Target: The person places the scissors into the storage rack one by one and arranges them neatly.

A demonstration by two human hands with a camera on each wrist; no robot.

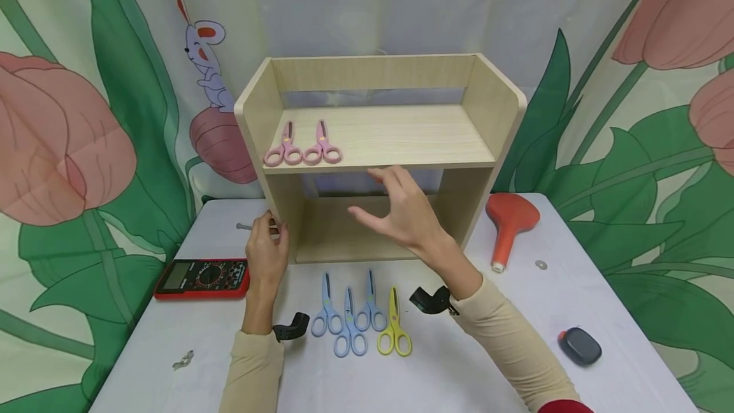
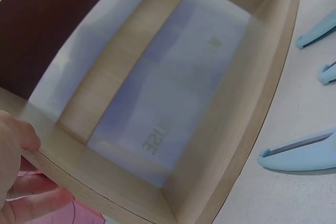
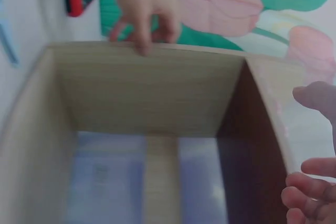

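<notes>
A light wooden shelf unit (image 1: 390,139) stands on the white table, with two pink scissors (image 1: 283,148) lying side by side on the left of its upper board. My left hand (image 1: 269,241) grips the front edge of the left side panel low down. In the right wrist view its fingers (image 3: 142,19) curl over that panel. My right hand (image 1: 390,206) hovers with fingers spread and empty before the lower opening, its fingertips near the upper board's front edge. Three blue scissors (image 1: 350,317) and one yellow pair (image 1: 394,327) lie in front of the unit, between my forearms.
A red multimeter (image 1: 202,277) lies left of the unit, with a small bolt (image 1: 243,227) behind it. An orange funnel-shaped object (image 1: 509,225), a washer (image 1: 541,265) and a dark grey case (image 1: 580,345) lie at the right. A small metal piece (image 1: 183,359) sits front left. A tulip-printed curtain hangs behind.
</notes>
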